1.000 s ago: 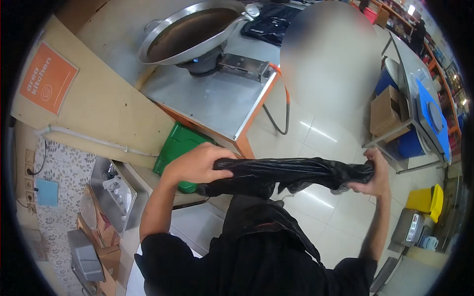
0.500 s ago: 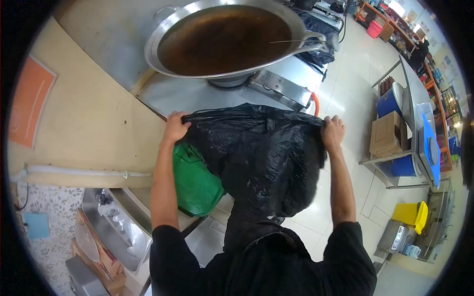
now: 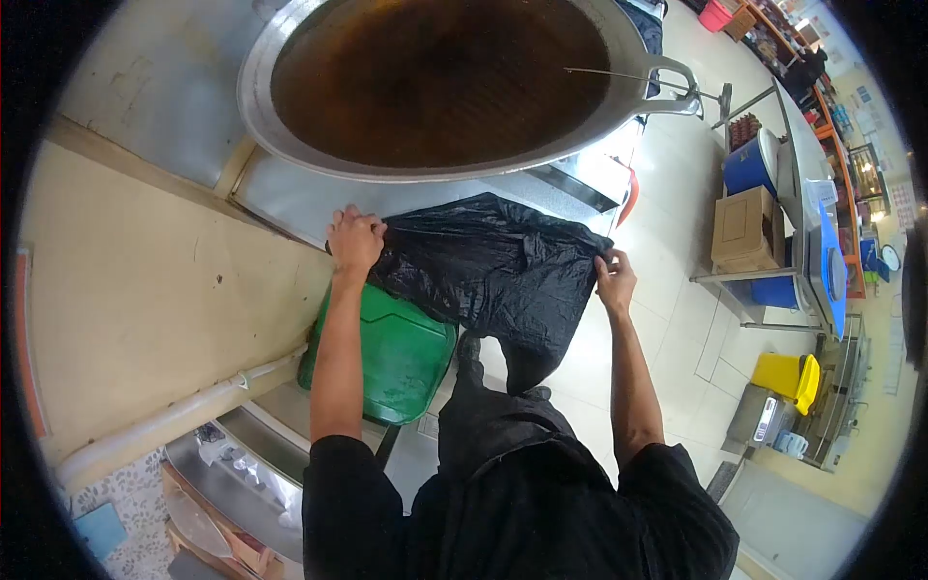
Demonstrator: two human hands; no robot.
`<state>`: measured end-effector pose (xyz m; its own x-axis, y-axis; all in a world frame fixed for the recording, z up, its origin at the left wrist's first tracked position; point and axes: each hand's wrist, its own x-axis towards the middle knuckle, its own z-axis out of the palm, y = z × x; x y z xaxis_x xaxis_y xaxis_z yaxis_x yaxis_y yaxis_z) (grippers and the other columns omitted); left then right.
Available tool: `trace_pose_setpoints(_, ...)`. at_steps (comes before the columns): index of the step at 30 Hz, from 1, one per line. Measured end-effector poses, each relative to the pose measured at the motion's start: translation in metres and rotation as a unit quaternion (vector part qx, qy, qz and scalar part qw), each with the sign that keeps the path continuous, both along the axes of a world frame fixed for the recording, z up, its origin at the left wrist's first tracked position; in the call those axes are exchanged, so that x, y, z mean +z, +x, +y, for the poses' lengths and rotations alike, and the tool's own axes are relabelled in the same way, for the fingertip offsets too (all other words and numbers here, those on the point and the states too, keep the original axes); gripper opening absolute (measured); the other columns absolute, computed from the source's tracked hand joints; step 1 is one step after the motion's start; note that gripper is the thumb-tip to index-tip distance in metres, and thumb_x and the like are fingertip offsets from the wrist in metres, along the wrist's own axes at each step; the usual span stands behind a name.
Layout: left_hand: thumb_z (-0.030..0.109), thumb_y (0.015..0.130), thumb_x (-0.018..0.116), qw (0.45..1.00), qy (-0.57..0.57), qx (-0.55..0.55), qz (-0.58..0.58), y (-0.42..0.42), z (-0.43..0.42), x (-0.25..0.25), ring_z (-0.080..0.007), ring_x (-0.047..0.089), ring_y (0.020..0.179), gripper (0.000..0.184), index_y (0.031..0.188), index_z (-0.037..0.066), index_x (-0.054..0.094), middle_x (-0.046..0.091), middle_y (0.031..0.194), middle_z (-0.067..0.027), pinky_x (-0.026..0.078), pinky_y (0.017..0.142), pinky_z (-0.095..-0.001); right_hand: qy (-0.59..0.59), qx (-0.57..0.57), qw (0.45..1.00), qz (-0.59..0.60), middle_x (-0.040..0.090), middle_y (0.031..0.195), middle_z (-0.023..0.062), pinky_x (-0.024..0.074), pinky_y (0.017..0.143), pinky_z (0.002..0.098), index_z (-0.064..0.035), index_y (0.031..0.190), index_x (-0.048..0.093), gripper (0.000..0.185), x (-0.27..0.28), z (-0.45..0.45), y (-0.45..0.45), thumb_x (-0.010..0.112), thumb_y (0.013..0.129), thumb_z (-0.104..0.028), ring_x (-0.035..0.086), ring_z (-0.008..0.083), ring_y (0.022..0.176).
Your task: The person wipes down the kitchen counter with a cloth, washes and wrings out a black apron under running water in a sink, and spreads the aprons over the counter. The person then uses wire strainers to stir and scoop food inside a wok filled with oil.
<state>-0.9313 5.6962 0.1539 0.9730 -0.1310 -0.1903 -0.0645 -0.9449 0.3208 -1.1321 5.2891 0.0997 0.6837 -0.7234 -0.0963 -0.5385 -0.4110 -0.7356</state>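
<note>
By the worktop (image 3: 292, 199), the left hand (image 3: 355, 240) and right hand (image 3: 615, 282) are pinching opposite edges of a black bag (image 3: 493, 266), bunched a second ago, now hanging spread, seemingly easier to handle.

And here it is, the black plastic bag (image 3: 493, 271), thin, glossy and crinkled all over! Its top edge spans from the left hand (image 3: 356, 240) to the right hand (image 3: 614, 280), rising to a peak near the middle. Creases fan out from the bunched left corner, the sheet hangs loose below, and a narrow flap dangles lowest. In view, it overlaps the bench (image 3: 290, 198) and the green bin (image 3: 406, 358).
</note>
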Motion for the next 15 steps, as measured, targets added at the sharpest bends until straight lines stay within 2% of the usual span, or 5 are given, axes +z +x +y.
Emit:
trace_pose_setpoints(4,0.021,0.077,0.066,0.985,-0.161,0.046,0.039,0.025,0.008,-0.011,-0.0316,0.063,0.086,0.02,0.096,0.013,0.068,0.066,0.089,-0.0132,0.05,0.07,-0.0417,-0.123,-0.001,0.992,0.003,0.065,0.071,0.0183,0.0496,0.065,0.038,-0.0034,0.096,0.059,0.022,0.008,0.001,0.014,0.064,0.08,-0.018,0.065,0.0316,0.067)
trace_pose_setpoints(7,0.017,0.077,0.064,0.976,-0.2,0.049,-0.074,0.025,0.014,-0.032,-0.0309,0.061,0.091,0.022,0.098,0.013,0.068,0.066,0.091,-0.0119,0.049,0.075,-0.0411,-0.135,-0.087,0.986,-0.038,0.065,0.074,0.0182,0.0496,0.068,0.038,-0.0021,0.097,0.058,0.023,0.006,0.002,0.027,0.063,0.08,-0.017,0.065,0.0307,0.069)
trace_pose_setpoints(10,0.017,0.08,0.063,0.959,0.063,-0.041,-0.274,-0.01,0.01,-0.01,-0.031,0.06,0.093,0.021,0.1,0.015,0.067,0.066,0.092,-0.0104,0.049,0.077,-0.0405,-0.119,-0.084,0.982,-0.121,0.066,0.08,0.016,0.0498,0.071,0.037,-0.002,0.107,0.055,0.033,0.007,0.008,0.036,0.065,0.079,-0.016,0.065,0.0287,0.075)
trace_pose_setpoints(14,0.016,0.077,0.061,0.995,0.062,-0.038,-0.073,-0.007,0.029,-0.009,-0.0302,0.058,0.099,0.019,0.096,0.013,0.066,0.064,0.096,-0.0139,0.048,0.084,-0.0425,-0.103,-0.069,0.987,-0.106,0.064,0.1,0.0142,0.0493,0.076,0.0333,-0.0017,0.125,0.044,0.061,0.021,0.024,0.026,0.073,0.075,-0.022,0.064,0.0245,0.085)
trace_pose_setpoints(15,0.017,0.077,0.06,0.997,0.071,-0.031,-0.031,-0.005,0.027,-0.007,-0.0304,0.058,0.099,0.018,0.094,0.012,0.065,0.064,0.096,-0.0142,0.048,0.085,-0.043,-0.097,-0.062,0.99,-0.083,0.064,0.097,0.0118,0.049,0.073,0.0325,-0.0038,0.117,0.053,0.049,0.026,0.028,0.024,0.073,0.075,-0.02,0.064,0.0232,0.082)
